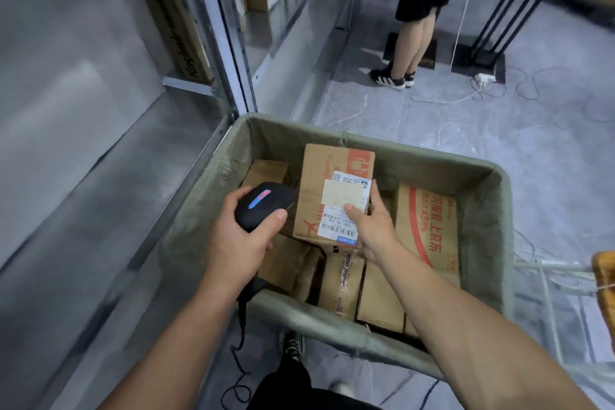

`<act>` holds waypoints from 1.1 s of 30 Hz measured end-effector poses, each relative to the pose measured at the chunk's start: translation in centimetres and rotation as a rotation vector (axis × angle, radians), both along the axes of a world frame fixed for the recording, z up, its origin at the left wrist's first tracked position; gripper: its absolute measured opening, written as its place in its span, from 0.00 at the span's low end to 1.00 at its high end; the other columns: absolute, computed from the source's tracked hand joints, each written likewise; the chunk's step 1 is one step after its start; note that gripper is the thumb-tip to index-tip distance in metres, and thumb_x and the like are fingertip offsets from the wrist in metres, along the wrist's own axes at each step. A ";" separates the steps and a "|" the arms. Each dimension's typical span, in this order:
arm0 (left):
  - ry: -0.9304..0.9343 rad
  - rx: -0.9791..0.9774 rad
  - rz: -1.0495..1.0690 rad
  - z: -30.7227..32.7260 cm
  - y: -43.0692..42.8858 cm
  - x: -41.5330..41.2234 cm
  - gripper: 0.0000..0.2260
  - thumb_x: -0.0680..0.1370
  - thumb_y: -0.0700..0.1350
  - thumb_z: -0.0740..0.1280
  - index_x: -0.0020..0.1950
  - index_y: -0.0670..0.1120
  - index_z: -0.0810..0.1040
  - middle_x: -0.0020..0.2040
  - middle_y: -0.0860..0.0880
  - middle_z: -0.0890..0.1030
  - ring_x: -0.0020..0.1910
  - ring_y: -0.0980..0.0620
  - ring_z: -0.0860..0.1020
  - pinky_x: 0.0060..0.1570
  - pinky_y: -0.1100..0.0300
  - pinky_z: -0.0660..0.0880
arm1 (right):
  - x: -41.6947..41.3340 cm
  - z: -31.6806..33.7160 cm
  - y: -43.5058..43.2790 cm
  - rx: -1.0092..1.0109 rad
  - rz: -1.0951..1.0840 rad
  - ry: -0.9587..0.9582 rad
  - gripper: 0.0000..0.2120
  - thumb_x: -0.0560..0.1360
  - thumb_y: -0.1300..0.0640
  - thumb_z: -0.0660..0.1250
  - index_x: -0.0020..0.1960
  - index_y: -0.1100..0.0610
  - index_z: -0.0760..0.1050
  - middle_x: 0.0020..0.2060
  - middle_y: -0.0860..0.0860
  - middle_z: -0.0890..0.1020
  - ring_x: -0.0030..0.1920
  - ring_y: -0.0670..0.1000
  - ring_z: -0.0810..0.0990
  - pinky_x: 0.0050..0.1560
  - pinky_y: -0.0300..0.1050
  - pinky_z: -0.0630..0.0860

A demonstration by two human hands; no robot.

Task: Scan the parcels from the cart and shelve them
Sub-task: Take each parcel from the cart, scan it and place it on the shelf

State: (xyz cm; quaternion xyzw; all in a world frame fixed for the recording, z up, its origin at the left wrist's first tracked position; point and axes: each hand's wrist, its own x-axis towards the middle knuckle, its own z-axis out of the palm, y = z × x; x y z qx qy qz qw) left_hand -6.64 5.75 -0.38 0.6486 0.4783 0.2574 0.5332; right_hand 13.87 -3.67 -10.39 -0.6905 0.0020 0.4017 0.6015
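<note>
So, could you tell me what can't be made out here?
Head view:
- Print on the label of the held box: too small and blurred; the thumb of the right hand covers part.
- Grip of the scanner: hidden in the left hand.
- Lower parcels in the cart: hidden under the box and arms.
- The other person: cut off above the waist by the top edge.

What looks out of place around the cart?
Loose white cords and a power strip sprawl over the floor beyond the cart, a possible trip hazard. The parcel in the right hand has a plain patch covering part of its label; the barcode shows.
</note>
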 end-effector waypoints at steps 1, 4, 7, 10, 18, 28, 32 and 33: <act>-0.006 0.022 0.016 0.4 -1.2 -0.6 0.20 0.74 0.43 0.77 0.63 0.54 0.75 0.49 0.51 0.84 0.34 0.52 0.80 0.30 0.71 0.73 | -0.1 0.9 -0.3 0.030 0.021 -0.018 0.38 0.79 0.64 0.68 0.76 0.31 0.58 0.61 0.50 0.82 0.54 0.54 0.85 0.49 0.62 0.84; -0.012 0.080 0.053 1.8 -4.2 -2.1 0.24 0.68 0.56 0.79 0.60 0.60 0.75 0.49 0.53 0.85 0.38 0.49 0.83 0.37 0.65 0.76 | 0.0 3.8 -1.3 0.107 0.055 -0.112 0.38 0.79 0.64 0.69 0.76 0.31 0.60 0.60 0.49 0.82 0.53 0.52 0.85 0.48 0.61 0.84; -0.032 0.129 0.092 3.0 -6.1 -3.2 0.30 0.62 0.64 0.75 0.62 0.61 0.75 0.49 0.54 0.85 0.43 0.46 0.84 0.48 0.53 0.81 | 0.0 7.0 -1.9 0.162 0.094 -0.216 0.37 0.79 0.63 0.69 0.75 0.32 0.60 0.60 0.47 0.82 0.54 0.52 0.85 0.49 0.59 0.84; -0.052 0.192 0.119 5.0 -8.2 -4.3 0.28 0.62 0.64 0.75 0.61 0.63 0.75 0.50 0.57 0.85 0.44 0.48 0.85 0.51 0.52 0.81 | -0.6 10.5 -2.0 0.215 0.100 -0.294 0.38 0.79 0.62 0.69 0.76 0.31 0.57 0.60 0.46 0.81 0.54 0.51 0.84 0.49 0.59 0.84; -0.128 0.273 0.219 8.6 -13.1 -7.3 0.26 0.65 0.59 0.75 0.61 0.64 0.75 0.50 0.58 0.85 0.44 0.51 0.84 0.49 0.59 0.78 | -3.7 17.2 -1.2 0.363 0.175 -0.439 0.39 0.80 0.62 0.68 0.78 0.34 0.54 0.61 0.47 0.80 0.54 0.49 0.84 0.47 0.54 0.85; -0.149 0.365 0.273 10.6 -14.8 -12.8 0.28 0.63 0.64 0.73 0.62 0.63 0.74 0.50 0.58 0.84 0.41 0.53 0.83 0.45 0.60 0.79 | -9.6 21.5 0.6 0.413 0.262 -0.473 0.37 0.80 0.59 0.68 0.79 0.36 0.54 0.62 0.47 0.79 0.52 0.50 0.84 0.46 0.56 0.85; -0.154 0.375 0.280 11.0 -15.0 -15.2 0.29 0.62 0.65 0.73 0.62 0.64 0.74 0.51 0.60 0.84 0.41 0.52 0.83 0.48 0.53 0.82 | -11.9 22.9 1.2 0.412 0.245 -0.490 0.37 0.80 0.59 0.68 0.79 0.37 0.54 0.60 0.46 0.79 0.52 0.49 0.84 0.48 0.55 0.85; -0.155 0.375 0.275 11.1 -15.0 -15.8 0.29 0.62 0.65 0.73 0.62 0.63 0.75 0.50 0.61 0.84 0.41 0.53 0.83 0.48 0.53 0.82 | -12.5 23.2 1.3 0.410 0.232 -0.495 0.37 0.80 0.59 0.68 0.80 0.37 0.53 0.58 0.45 0.79 0.51 0.48 0.83 0.49 0.55 0.85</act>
